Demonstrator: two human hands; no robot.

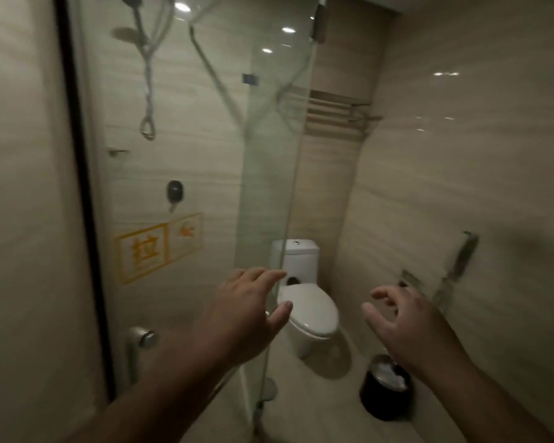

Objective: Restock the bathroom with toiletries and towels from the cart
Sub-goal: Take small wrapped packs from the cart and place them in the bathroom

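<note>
I have the left hand (247,311) at six o'clock, fingers spread and empty, close to the edge of the clear glass shower door (279,187). The right hand (406,321) at four o'clock is loosely curled and also empty. No towels, toiletries or cart are in view. Misjudging that near-invisible glass edge could jam the fingers, and a careless step could tip the round black waste bin (386,391) at five o'clock.
</note>
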